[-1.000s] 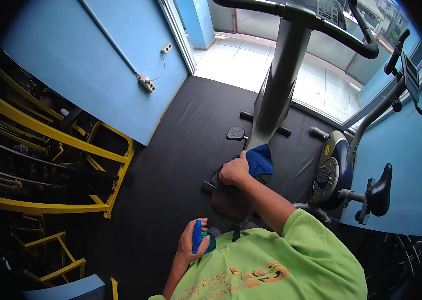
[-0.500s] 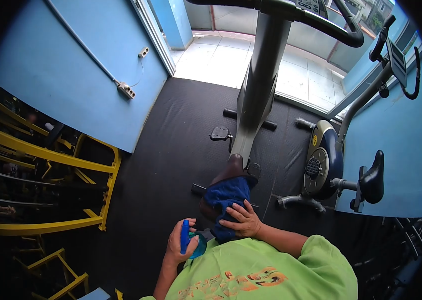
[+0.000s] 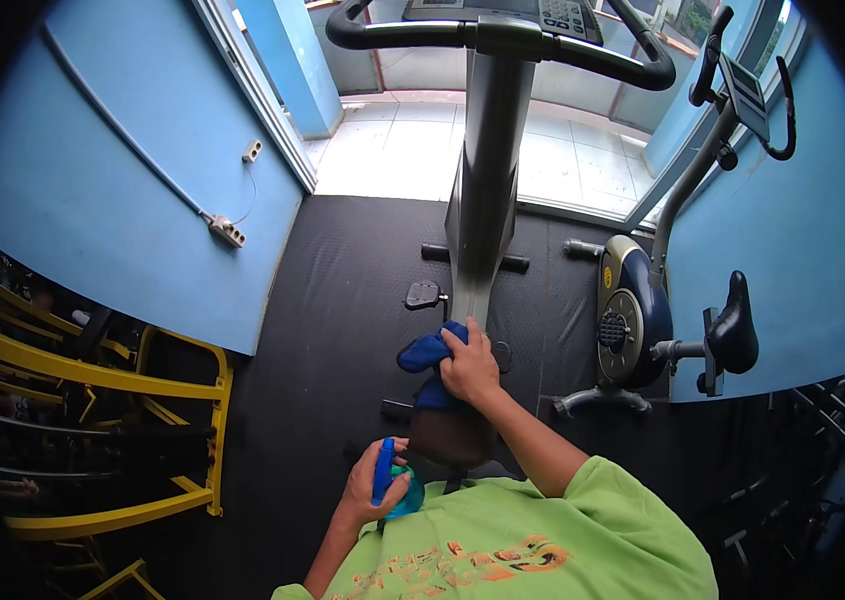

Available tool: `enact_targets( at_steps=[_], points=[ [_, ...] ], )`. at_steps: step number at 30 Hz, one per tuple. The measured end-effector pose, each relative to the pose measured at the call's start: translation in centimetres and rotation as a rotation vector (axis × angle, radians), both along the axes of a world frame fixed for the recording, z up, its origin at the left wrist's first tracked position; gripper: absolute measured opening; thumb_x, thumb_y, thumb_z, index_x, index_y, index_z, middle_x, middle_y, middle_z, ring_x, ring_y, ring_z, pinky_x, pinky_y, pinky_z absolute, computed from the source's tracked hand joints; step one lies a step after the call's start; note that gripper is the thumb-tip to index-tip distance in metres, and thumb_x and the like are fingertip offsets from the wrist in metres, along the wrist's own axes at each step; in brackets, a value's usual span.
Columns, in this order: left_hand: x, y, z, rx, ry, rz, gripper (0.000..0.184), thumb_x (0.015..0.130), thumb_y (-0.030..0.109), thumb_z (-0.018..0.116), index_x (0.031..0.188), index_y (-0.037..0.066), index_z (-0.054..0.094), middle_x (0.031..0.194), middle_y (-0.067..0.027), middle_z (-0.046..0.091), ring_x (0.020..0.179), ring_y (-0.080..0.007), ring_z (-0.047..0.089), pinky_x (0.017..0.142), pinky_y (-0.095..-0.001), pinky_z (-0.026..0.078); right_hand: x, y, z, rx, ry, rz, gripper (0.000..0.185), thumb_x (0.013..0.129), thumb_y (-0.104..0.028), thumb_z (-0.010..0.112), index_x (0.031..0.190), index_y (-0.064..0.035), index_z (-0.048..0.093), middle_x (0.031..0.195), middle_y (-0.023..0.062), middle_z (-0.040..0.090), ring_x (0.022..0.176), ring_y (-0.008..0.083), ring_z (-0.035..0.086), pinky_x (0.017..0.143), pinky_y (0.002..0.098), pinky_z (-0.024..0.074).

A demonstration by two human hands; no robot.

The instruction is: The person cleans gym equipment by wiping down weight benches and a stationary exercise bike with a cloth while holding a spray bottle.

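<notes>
Right hand: closed on blue cloth, at the front of brown seat. Left hand: wrapped round spray bottle, near seat's left edge. Black mat: open leftward to yellow frame.

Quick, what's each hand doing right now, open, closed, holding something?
Left hand: closed around the spray bottle.
Right hand: on the cloth; how firmly it grips can't be told.

Lime-green shirt, short sleeve, orange print across front; fingers bare.
</notes>
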State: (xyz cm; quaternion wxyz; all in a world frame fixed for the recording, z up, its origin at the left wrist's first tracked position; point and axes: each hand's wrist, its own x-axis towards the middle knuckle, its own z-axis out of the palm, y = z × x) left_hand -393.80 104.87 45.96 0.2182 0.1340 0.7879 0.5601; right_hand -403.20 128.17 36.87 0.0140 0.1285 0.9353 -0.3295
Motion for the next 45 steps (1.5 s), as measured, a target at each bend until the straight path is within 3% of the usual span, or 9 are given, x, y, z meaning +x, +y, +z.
enact_targets(
  at_steps=[5,9,14,17,21,32,37,42,45],
  points=[
    [-4.9,-6.1,-1.8,0.097,0.029,0.024,0.045,0.081,0.011,0.068,0.122,0.003,0.052,0.119,-0.0103,0.06,0.093,-0.017,0.064,0.082,-0.0312,0.053,5.5,-1.8,0.3,0.393,0.211,0.163,0.056,0.075,-0.024,0.059,0.131,-0.0172,0.059,0.157,0.0203,0.023,0.14,0.0503,0.024,0.108,0.0583,0.0334],
    [-9.8,-13.2,-2.7,0.046,0.106,-0.07,0.045,0.079,0.01,0.067,0.121,0.003,0.052,0.119,-0.0117,0.06,0.094,-0.0201,0.065,0.083,-0.0333,0.054,-1.4,-4.6,2.9,0.272,-0.211,-0.239,0.052,0.075,-0.021,0.059,0.126,-0.0147,0.063,0.153,0.0229,0.031,0.137,0.0488,0.032,0.106,0.0531,0.0383],
    [-15.0,-21.2,-0.8,-0.033,0.114,-0.127,0.046,0.077,0.009,0.068,0.12,0.003,0.053,0.118,-0.0112,0.061,0.093,-0.0174,0.063,0.083,-0.033,0.052,-9.7,-2.2,-0.6,0.422,-0.523,-0.354,0.03,0.083,-0.025,0.058,0.103,-0.0072,0.071,0.112,0.0203,0.066,0.101,0.0399,0.064,0.089,0.0431,0.0518],
    [-17.8,-25.1,-0.7,-0.065,0.118,-0.183,0.045,0.077,0.009,0.068,0.119,0.004,0.053,0.117,-0.0108,0.061,0.091,-0.0178,0.063,0.081,-0.0325,0.053,-9.1,-4.0,-1.0,0.246,0.035,-0.265,0.029,0.088,-0.025,0.06,0.101,-0.0024,0.071,0.098,0.0137,0.071,0.088,0.0296,0.069,0.082,0.0377,0.0531],
    [-21.7,-26.1,-2.4,-0.047,0.07,-0.209,0.044,0.077,0.008,0.068,0.118,0.004,0.054,0.116,-0.0106,0.062,0.091,-0.0181,0.064,0.08,-0.0318,0.053,-5.5,-12.0,-1.9,-0.944,0.417,-0.59,0.022,0.094,-0.015,0.059,0.109,-0.0013,0.067,0.099,0.0069,0.069,0.092,0.0138,0.063,0.084,0.03,0.0503],
    [-34.2,-19.3,-1.3,0.027,0.068,-0.411,0.045,0.077,0.008,0.069,0.119,0.003,0.056,0.114,-0.0102,0.064,0.093,-0.0196,0.066,0.082,-0.0325,0.053,-14.3,-10.8,5.8,-1.492,1.019,-1.091,0.035,0.094,-0.022,0.056,0.12,0.0026,0.059,0.113,0.0115,0.064,0.105,0.0234,0.061,0.096,0.0343,0.0467],
    [-43.9,-12.2,-1.9,-0.032,0.175,-0.549,0.044,0.075,0.008,0.07,0.117,0.003,0.057,0.112,-0.0117,0.065,0.095,-0.0218,0.066,0.085,-0.0339,0.052,-21.7,-3.0,15.6,-1.225,1.421,-0.839,0.041,0.097,-0.024,0.054,0.127,0.0043,0.054,0.119,0.0137,0.061,0.109,0.0242,0.06,0.098,0.0339,0.0444],
    [-51.0,-3.5,1.0,0.071,0.253,-0.617,0.043,0.076,0.006,0.069,0.117,0.004,0.055,0.118,-0.0131,0.063,0.101,-0.0198,0.062,0.09,-0.0332,0.048,-30.0,4.8,17.9,-0.062,1.572,-0.741,0.037,0.101,-0.024,0.051,0.12,0.0072,0.054,0.115,0.0167,0.06,0.107,0.025,0.057,0.097,0.0359,0.0411],
    [-54.0,-0.1,1.6,0.094,0.287,-0.685,0.043,0.078,0.004,0.069,0.118,0.004,0.054,0.124,-0.0117,0.059,0.105,-0.0164,0.059,0.092,-0.0342,0.046,-37.7,8.9,13.3,0.396,1.54,-0.971,0.031,0.099,-0.003,0.05,0.13,0.0023,0.052,0.116,0.0212,0.059,0.1,0.0358,0.06,0.088,0.0429,0.0476]
  ],
)
